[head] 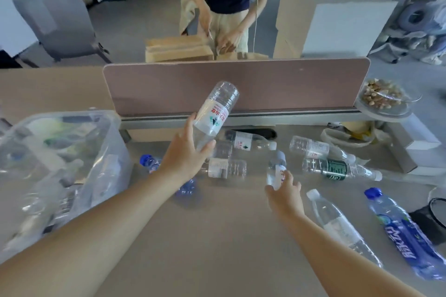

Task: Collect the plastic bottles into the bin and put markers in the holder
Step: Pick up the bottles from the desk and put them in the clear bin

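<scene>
Above desk, left hand [187,154] clamped around red-labelled clear bottle [213,113], base tilted up and away. Right hand [284,191] curled on small clear bottle [276,168], just right of left hand. Clear plastic bin [72,152] left of left hand, bottles inside. Blue-labelled bottle [405,231] lies right of right forearm; green-labelled bottle [337,168] beyond it.
</scene>
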A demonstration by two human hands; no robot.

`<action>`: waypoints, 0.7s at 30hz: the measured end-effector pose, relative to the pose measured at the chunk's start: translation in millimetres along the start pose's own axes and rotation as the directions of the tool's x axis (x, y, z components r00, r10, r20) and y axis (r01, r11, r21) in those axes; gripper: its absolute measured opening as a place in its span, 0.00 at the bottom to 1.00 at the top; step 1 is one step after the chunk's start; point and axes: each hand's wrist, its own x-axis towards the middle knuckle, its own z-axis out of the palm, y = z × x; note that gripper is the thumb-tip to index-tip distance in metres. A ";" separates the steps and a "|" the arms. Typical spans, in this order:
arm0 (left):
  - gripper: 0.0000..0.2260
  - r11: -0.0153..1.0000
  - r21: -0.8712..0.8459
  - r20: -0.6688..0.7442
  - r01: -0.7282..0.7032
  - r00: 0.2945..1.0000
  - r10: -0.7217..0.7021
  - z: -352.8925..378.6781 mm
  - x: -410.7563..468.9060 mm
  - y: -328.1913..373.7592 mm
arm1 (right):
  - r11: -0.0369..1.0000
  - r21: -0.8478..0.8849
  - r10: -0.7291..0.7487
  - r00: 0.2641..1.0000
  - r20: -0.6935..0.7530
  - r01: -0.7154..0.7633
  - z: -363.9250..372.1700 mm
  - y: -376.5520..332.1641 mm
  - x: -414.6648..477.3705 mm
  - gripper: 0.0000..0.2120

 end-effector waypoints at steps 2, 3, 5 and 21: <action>0.31 1.000 -0.004 -0.095 -0.007 0.995 0.006 -26.7 1.1 -8.2 | 0.996 0.023 -0.086 0.996 0.008 0.086 1.0 -31.2 -9.9 0.29; 0.31 1.000 -0.003 -0.136 0.016 0.991 -0.016 -41.5 0.8 -13.3 | 0.992 0.035 -0.124 0.992 0.013 0.123 2.6 -47.8 -15.7 0.29; 0.30 0.996 -0.018 -0.211 0.082 0.974 -0.084 -73.0 0.2 -28.0 | 0.978 0.066 -0.200 0.979 0.024 0.198 7.8 -82.9 -28.1 0.29; 0.37 0.758 -0.094 -0.094 0.646 0.752 -0.653 -233.4 -126.5 -242.6 | 0.770 0.259 -0.630 0.758 0.170 0.583 195.2 -267.9 -199.0 0.26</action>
